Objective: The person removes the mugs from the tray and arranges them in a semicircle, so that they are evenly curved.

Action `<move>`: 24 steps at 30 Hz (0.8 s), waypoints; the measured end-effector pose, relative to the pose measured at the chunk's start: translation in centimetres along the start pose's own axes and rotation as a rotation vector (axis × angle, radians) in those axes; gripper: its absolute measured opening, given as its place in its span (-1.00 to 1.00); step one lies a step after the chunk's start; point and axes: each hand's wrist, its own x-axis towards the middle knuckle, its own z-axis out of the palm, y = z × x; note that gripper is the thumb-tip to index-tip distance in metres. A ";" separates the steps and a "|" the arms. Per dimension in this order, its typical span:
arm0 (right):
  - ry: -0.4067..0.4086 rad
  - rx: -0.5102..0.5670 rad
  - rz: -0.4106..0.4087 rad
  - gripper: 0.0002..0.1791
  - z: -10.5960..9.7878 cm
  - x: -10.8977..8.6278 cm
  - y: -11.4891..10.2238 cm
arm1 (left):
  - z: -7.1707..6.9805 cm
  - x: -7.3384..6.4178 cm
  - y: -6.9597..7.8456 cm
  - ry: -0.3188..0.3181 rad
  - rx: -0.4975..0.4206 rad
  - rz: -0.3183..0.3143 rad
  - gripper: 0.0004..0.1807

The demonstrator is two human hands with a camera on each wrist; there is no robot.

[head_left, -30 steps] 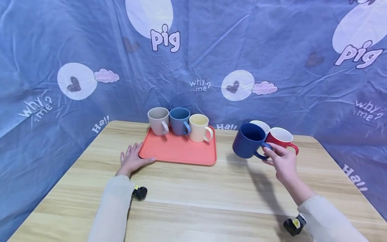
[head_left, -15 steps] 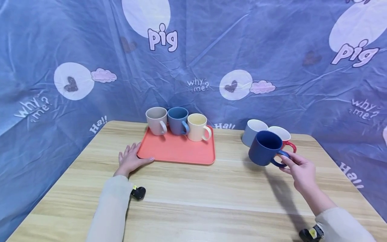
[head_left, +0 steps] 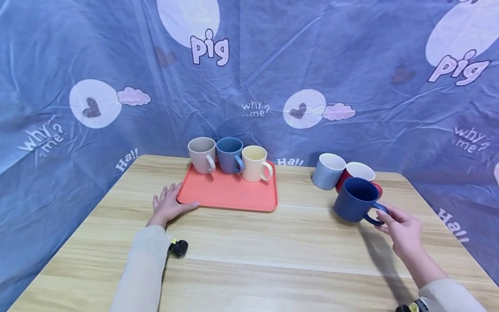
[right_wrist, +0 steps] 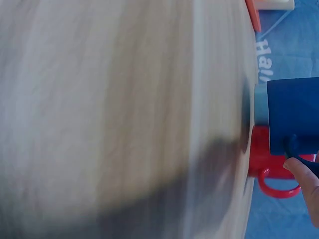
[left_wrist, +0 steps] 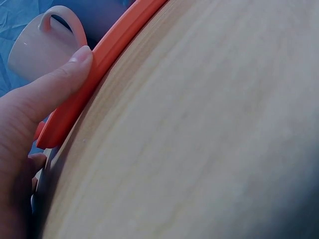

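Fingers (head_left: 383, 213) of the right hand (head_left: 403, 229) pinch the navy mug's (head_left: 355, 200) handle. Left hand (head_left: 168, 206) lies flat, fingers apart, thumb touching the tray (head_left: 230, 195).

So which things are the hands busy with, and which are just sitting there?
Busy with:
- dark blue mug, held by its handle in the right hand
- orange tray, touched at its corner by the left hand

Just sitting:
- beige, blue and cream mugs on the tray
- pale blue mug
- red mug
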 end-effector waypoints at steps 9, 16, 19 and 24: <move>0.012 0.005 -0.002 -0.76 -1.3 -0.8 -0.6 | 0.0 0.1 -0.1 0.000 0.002 0.007 0.18; 0.052 -0.011 0.021 -0.77 -1.5 -1.7 -1.3 | -0.1 0.1 -0.1 -0.006 -0.004 0.010 0.18; 0.063 -0.022 0.041 -0.80 -1.2 -2.1 -1.8 | -0.1 0.1 -0.2 -0.004 -0.001 0.008 0.18; 0.083 -0.027 0.072 -0.84 -0.7 -2.9 -3.0 | 0.0 0.1 -0.2 -0.007 0.004 0.006 0.18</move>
